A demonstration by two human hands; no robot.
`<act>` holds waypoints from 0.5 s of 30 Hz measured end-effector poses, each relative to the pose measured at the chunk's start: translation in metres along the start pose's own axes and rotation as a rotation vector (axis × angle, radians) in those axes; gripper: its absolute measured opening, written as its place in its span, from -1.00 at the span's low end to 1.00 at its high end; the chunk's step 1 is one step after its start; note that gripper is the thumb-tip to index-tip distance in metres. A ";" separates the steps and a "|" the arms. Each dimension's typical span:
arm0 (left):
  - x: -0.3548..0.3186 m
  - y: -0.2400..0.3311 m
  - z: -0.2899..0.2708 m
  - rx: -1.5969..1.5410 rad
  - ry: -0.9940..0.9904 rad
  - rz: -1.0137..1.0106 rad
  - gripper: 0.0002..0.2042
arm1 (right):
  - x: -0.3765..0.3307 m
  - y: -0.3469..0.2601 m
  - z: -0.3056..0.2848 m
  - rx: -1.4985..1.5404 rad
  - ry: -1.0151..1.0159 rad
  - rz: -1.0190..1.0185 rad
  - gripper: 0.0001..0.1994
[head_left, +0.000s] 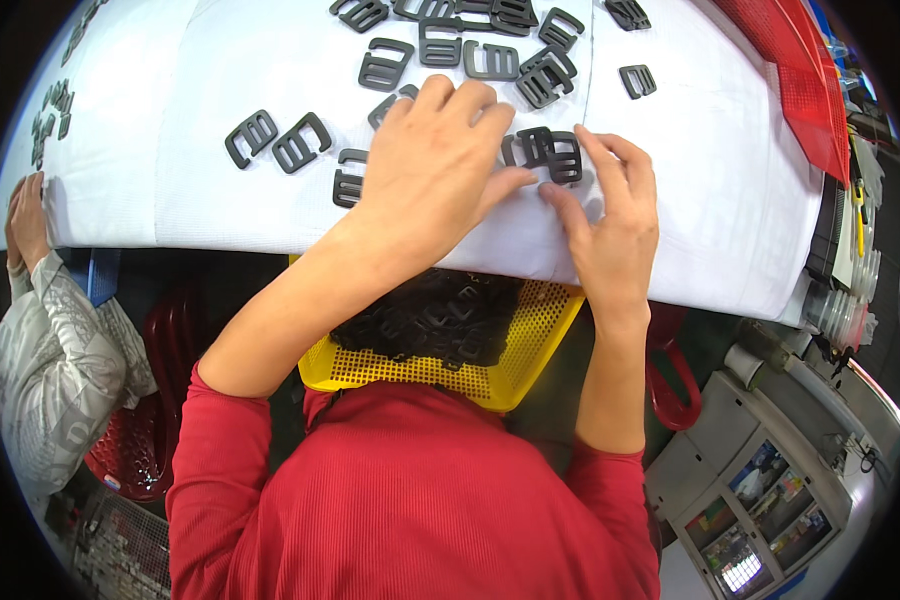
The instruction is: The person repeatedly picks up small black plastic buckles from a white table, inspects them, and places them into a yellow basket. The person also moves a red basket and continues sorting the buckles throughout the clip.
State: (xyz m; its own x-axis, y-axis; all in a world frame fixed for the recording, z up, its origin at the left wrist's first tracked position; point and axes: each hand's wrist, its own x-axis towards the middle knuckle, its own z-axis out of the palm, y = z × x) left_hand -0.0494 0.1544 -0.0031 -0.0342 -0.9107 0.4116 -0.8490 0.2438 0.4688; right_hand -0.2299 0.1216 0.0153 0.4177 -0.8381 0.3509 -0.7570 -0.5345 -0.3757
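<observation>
No words or numbers can be read. Below the white table's (220,215) left part, a small sticker (111,481) on a dark red chair (135,450) is too small to make out.

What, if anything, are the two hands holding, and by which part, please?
That cannot be told: the right hand has thumb and index finger near opposite ends of a black buckle; the left hand hides its own fingertips.

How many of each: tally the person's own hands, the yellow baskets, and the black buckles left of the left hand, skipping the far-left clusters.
Hands, left and right: 2
Yellow basket: 1
Black buckles: 3
Total: 6
</observation>
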 end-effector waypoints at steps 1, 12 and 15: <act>0.000 0.001 0.007 0.006 -0.005 -0.004 -0.67 | -0.004 0.008 0.004 -0.037 -0.032 -0.057 -0.56; -0.015 0.012 -0.009 -0.704 -0.049 -0.305 -0.89 | -0.015 0.005 0.009 -0.113 0.183 -0.296 -0.64; -0.022 0.012 -0.012 -0.922 -0.063 -0.549 -0.86 | -0.019 -0.005 0.009 -0.140 0.195 -0.308 -0.62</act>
State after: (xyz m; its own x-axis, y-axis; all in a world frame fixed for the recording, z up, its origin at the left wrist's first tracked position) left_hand -0.0525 0.1811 0.0024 0.1813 -0.9814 -0.0637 -0.0325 -0.0707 0.9970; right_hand -0.2292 0.1394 0.0026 0.5428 -0.5968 0.5909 -0.6780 -0.7266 -0.1111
